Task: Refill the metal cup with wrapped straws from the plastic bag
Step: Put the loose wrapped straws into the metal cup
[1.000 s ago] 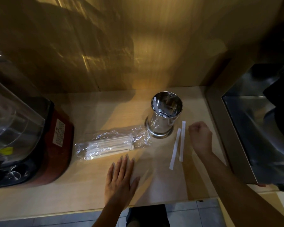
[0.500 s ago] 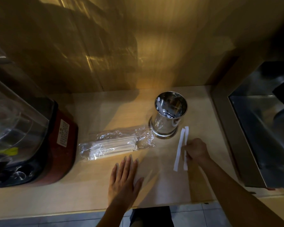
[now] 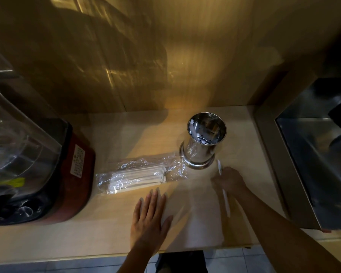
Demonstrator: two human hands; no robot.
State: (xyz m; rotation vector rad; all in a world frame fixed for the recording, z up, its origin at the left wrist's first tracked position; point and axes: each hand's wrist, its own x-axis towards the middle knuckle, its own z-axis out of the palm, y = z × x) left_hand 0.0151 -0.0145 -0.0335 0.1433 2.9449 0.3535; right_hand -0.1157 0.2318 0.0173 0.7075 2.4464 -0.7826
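The shiny metal cup [image 3: 203, 146] stands upright on the wooden counter [image 3: 106, 229], with nothing showing above its rim. Left of it lies the clear plastic bag [image 3: 142, 175] holding several white wrapped straws, its open end toward the cup. My right hand [image 3: 229, 180] is just in front of the cup, fingers closed on the loose wrapped straws [image 3: 225, 201]; white ends stick out above and below the hand. My left hand [image 3: 149, 215] rests flat on the counter in front of the bag, fingers spread, holding nothing.
A blender with a red base [image 3: 75, 174] and clear jug [image 3: 12, 134] fills the left side. A steel sink [image 3: 313, 154] is set into the counter at the right. A wooden wall rises behind. The counter's front edge runs just below my left wrist.
My right hand came down from beside the two loose straws onto them and closed on them. The straws have shifted and tilted under the hand. The left hand stayed flat.
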